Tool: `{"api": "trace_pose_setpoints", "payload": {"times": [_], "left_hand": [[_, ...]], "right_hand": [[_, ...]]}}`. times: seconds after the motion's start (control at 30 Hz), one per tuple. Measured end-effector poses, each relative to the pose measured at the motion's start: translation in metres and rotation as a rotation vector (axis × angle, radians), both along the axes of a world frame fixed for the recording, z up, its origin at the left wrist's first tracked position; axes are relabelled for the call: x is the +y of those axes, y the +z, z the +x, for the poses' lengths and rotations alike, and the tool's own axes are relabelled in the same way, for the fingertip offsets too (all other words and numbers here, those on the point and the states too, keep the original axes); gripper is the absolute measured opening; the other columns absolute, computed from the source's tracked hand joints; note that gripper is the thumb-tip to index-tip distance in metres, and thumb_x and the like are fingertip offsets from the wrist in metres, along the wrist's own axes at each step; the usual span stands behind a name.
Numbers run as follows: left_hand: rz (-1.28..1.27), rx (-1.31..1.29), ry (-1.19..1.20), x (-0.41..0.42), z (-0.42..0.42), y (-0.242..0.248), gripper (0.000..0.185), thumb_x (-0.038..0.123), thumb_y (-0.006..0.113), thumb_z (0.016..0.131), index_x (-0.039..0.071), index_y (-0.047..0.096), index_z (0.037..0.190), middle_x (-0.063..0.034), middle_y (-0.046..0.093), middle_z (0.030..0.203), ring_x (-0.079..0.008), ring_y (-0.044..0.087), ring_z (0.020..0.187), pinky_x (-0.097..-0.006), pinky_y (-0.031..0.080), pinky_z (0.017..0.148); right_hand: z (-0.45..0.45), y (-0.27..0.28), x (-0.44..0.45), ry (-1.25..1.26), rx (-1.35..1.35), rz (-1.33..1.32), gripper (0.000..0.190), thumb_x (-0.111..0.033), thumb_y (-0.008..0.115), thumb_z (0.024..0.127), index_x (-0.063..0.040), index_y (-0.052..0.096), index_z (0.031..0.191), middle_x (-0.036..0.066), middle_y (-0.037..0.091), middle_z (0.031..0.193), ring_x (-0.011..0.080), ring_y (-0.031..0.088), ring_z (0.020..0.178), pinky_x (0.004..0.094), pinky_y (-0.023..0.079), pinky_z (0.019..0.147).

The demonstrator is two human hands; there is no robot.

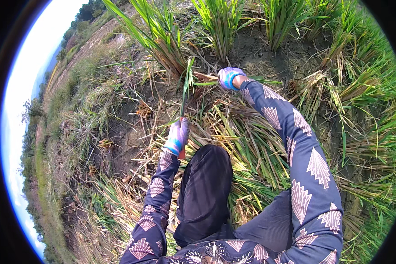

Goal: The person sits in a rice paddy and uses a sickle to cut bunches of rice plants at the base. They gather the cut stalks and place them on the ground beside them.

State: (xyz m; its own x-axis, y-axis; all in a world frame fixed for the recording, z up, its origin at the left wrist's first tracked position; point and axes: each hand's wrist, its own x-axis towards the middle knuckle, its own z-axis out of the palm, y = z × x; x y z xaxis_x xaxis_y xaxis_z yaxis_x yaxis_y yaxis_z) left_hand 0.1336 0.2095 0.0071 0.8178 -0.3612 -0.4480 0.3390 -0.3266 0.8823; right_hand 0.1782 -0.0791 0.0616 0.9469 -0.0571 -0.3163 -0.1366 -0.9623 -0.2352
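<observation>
My left hand point(178, 134), in a purple and blue glove, grips the orange handle point(182, 153) of what looks like a sickle. Its narrow dark blade point(183, 102) points away from me, partly covered by green leaves. Farther forward on the right, my right hand point(230, 78), gloved the same way, is closed around some dry brown stalks point(205, 77) close to the ground. These stalks extend left toward the base of a standing rice clump point(170, 54). The fingers of the right hand are mostly hidden from above.
Cut rice stalks point(250, 135) lie in a thick layer before my knees. More standing clumps point(222, 31) grow along the far side, in dark soil point(254, 49). Short cut stubble point(144, 110) dots the ground at left. Loose bundles point(361, 85) lie at right.
</observation>
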Motion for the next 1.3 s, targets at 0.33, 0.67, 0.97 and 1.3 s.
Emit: {"api": "trace_pose_setpoints", "payload": {"times": [0.33,0.67,0.97,1.3], "left_hand": [[0.14,-0.404,0.071,0.063,-0.043,-0.011,0.016,0.021,0.049,0.095,0.006,0.054,0.091,0.0039,0.047,0.064,-0.0048,0.04,0.05,-0.0224,0.034,0.045],[-0.028,-0.462,0.314,0.027,0.011,-0.01,0.017,0.023,0.051,0.095,0.007,0.054,0.092,0.0015,0.049,0.064,-0.0088,0.044,0.052,-0.0257,0.037,0.048],[-0.311,-0.11,0.334,-0.015,0.024,0.012,0.014,0.027,0.047,0.096,0.013,0.049,0.093,0.0031,0.041,0.057,-0.0096,0.035,0.038,-0.0266,0.031,0.034],[-0.188,-0.181,0.169,-0.033,-0.006,-0.007,0.025,0.031,0.045,0.095,0.006,0.047,0.092,-0.0032,0.05,0.064,-0.0144,0.045,0.043,-0.0315,0.038,0.038]], "right_hand": [[-0.078,0.032,-0.064,0.036,0.247,-0.109,0.036,-0.033,0.061,0.08,-0.003,0.067,0.1,0.014,0.069,0.092,0.0294,0.065,0.085,0.0404,0.049,0.075],[-0.077,0.053,-0.011,0.102,-0.109,-0.015,0.033,-0.027,0.059,0.08,-0.002,0.065,0.101,0.021,0.065,0.101,0.0346,0.062,0.097,0.0426,0.049,0.083],[-0.043,0.049,0.077,0.321,-0.354,-0.03,0.022,-0.024,0.056,0.083,-0.007,0.064,0.094,0.015,0.066,0.087,0.0329,0.064,0.086,0.0431,0.05,0.077],[-0.01,0.017,0.121,0.668,-0.775,-0.389,0.021,-0.018,0.054,0.082,-0.011,0.064,0.099,0.007,0.061,0.102,0.025,0.056,0.103,0.0423,0.04,0.091]]}}
